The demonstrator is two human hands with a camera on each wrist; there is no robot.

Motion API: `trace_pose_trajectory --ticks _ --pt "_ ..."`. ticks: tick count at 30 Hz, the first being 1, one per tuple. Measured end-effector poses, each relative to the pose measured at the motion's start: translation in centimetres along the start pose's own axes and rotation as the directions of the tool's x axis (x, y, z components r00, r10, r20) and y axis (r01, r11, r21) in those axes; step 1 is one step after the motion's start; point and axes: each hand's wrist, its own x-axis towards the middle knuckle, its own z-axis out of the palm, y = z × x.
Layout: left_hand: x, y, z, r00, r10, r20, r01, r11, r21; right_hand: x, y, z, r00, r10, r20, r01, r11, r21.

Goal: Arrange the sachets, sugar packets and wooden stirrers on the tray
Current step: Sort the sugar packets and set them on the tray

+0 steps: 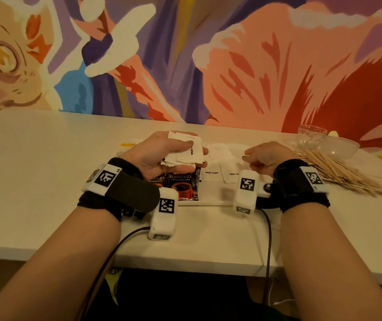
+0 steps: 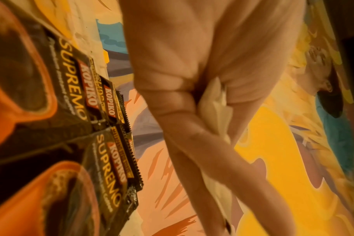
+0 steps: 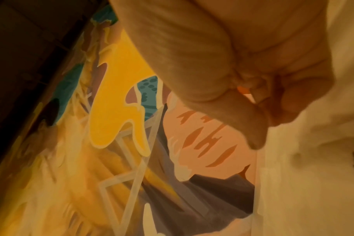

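Observation:
My left hand (image 1: 194, 152) is raised over the tray and grips a bunch of white sugar packets (image 1: 180, 138) between thumb and fingers; the left wrist view shows the packets (image 2: 215, 108) wedged in the left hand (image 2: 192, 111). Below it, two black Kopiko Supremo coffee sachets (image 1: 183, 186) (image 2: 71, 111) lie side by side on the white tray (image 1: 211, 201). More sugar packets (image 1: 212, 173) lie on the tray's right half. My right hand (image 1: 258, 159) (image 3: 261, 99) hovers over them, fingers curled, nothing visible in it. A loose pile of wooden stirrers (image 1: 338, 173) lies on the table to the right.
Two clear glass bowls (image 1: 311, 136) (image 1: 340, 147) stand at the back right behind the stirrers. The white table (image 1: 35, 170) ends against a painted wall. Cables run from both wrist cameras over the table's front edge.

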Motion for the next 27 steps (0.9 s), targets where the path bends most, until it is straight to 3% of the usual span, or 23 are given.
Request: trace_pose_trajectory --ticks 4,8,11,15,20,23,27 --pt "0.2 -0.2 -0.1 0.994 0.047 -0.097 -0.045 0.999 0.023 -2.3 -1.0 1.1 0.975 -0.203 0.090 0.182 0.963 0.199" --pt "0.4 -0.3 -0.1 0.988 0.076 -0.137 -0.069 0.996 0.059 -4.5 -2.1 2.9 0.870 -0.358 0.339 0.247 0.912 0.328" --pt "0.6 -0.4 -0.3 0.980 0.114 -0.160 -0.104 0.992 0.073 -5.3 -2.5 4.2 0.811 -0.414 0.414 0.274 0.893 0.358" --pt "0.6 -0.4 -0.5 0.980 0.162 -0.111 -0.144 0.977 0.159 -5.2 -2.6 5.6 0.806 -0.501 0.315 0.400 0.854 0.334" --pt "0.5 -0.3 -0.4 0.987 0.130 -0.094 -0.112 0.979 0.171 -4.9 -2.8 5.4 0.856 -0.462 0.232 0.318 0.824 0.469" --pt "0.5 -0.2 -0.2 0.986 0.108 -0.130 -0.092 0.988 0.124 -4.9 -2.8 4.9 0.857 -0.436 0.274 0.267 0.831 0.487" --pt "0.7 -0.1 -0.5 0.961 0.146 -0.233 -0.111 0.981 0.157 -5.2 -2.7 4.1 0.831 -0.396 0.390 0.260 0.898 0.356"
